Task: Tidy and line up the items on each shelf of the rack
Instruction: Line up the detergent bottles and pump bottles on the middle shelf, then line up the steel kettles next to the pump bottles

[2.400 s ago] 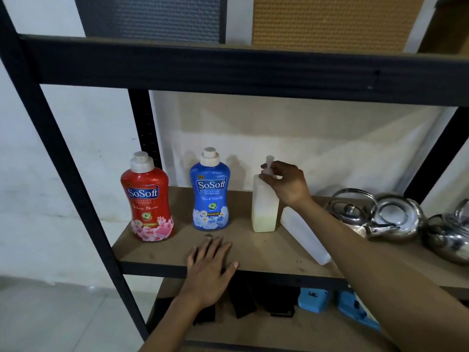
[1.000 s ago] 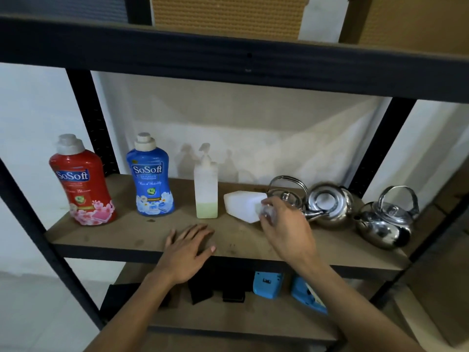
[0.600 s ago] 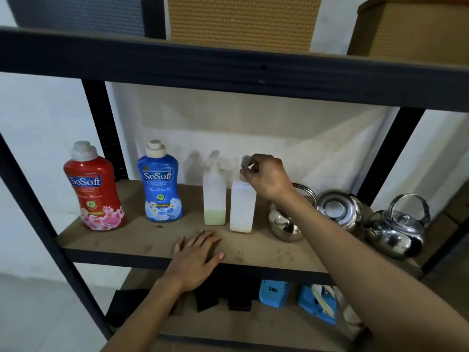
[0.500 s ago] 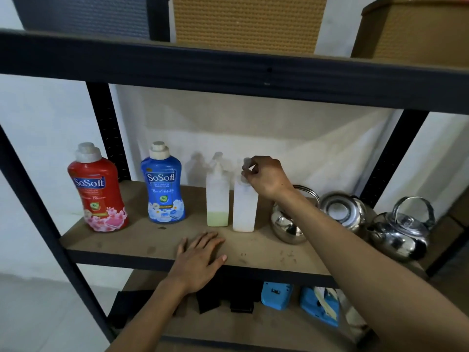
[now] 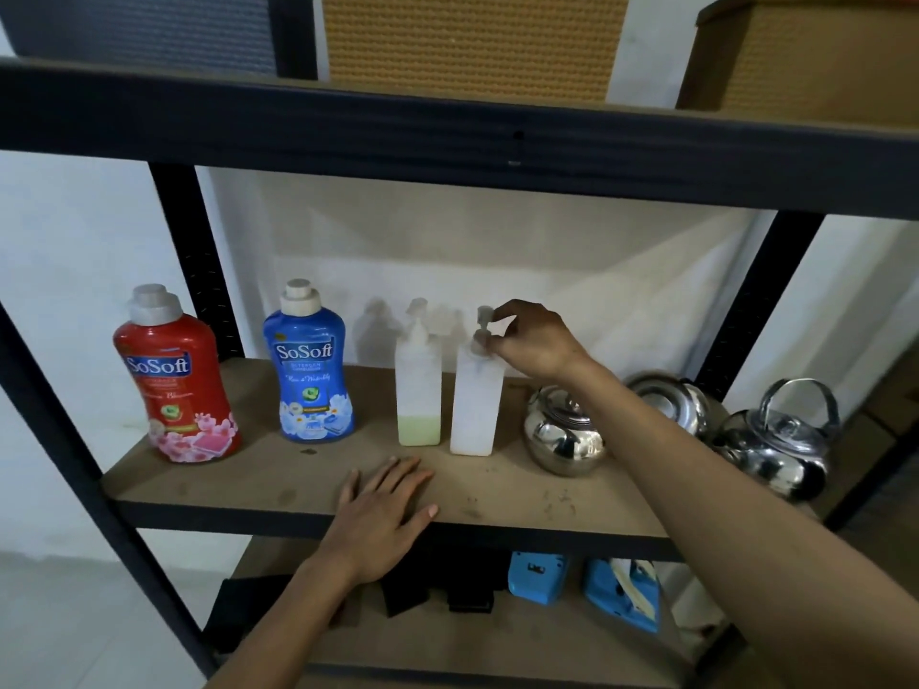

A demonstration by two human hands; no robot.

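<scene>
The fingers (image 5: 490, 335) of the right hand (image 5: 534, 343) are pinched on the pump head of the empty white pump bottle (image 5: 475, 400), which stands upright on the middle shelf (image 5: 278, 489), just beside a second pump bottle (image 5: 418, 390) with a little green liquid at its bottom. The two are close, perhaps touching; the gap is too narrow to tell. The left hand (image 5: 380, 519) lies flat with fingers spread on the front edge of the shelf, gripping nothing.

Toward the left edge of the shelf stand the blue detergent bottle (image 5: 311, 372) and, well apart from it, the red detergent bottle (image 5: 174, 382). Toward the right edge sit three steel kettles: the nearest kettle (image 5: 564, 435) just beside the empty bottle, another kettle (image 5: 671, 400) further back, and a third kettle (image 5: 776, 440) near the right post.

The step in hand looks like settling the empty bottle into the row. The bottles seem roughly lined up, though the red one sits nearer the front edge. Next, the grip likely needs letting go without tipping the light bottle; then the staggered kettles appear to want straightening, handles kept clear of the bottles.
</scene>
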